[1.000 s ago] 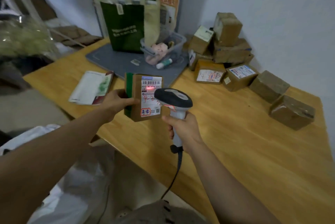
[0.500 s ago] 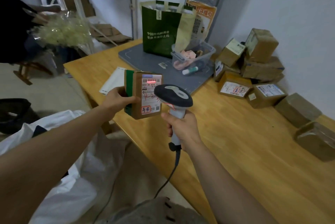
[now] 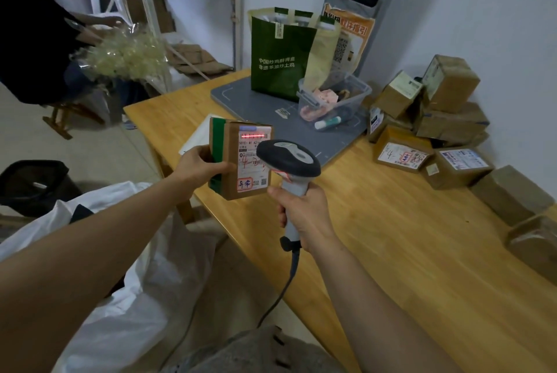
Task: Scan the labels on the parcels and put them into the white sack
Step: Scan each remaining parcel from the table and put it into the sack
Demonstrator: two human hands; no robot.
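Light from the scanner [image 3: 288,158] makes a red line across the bars at the top of the label [image 3: 248,158] on a small brown parcel [image 3: 230,146]. The left hand [image 3: 200,166] grips the parcel by its green-taped side, with the thumb on the front. It holds the parcel up on end above the near edge of the desk [image 3: 391,252]. That way the label faces the scanner and no finger covers the bars.

The right hand [image 3: 304,215] is wrapped round the scanner's handle. It tips the dark head at the label, just beside the parcel, so the light lands in the right spot.

The white sack [image 3: 126,312] lies open on the floor under the left arm. It is near enough that the parcel can probably go straight down into it once it is read. More parcels [image 3: 446,86] sit piled at the far side of the desk by the wall, likely waiting their turn.
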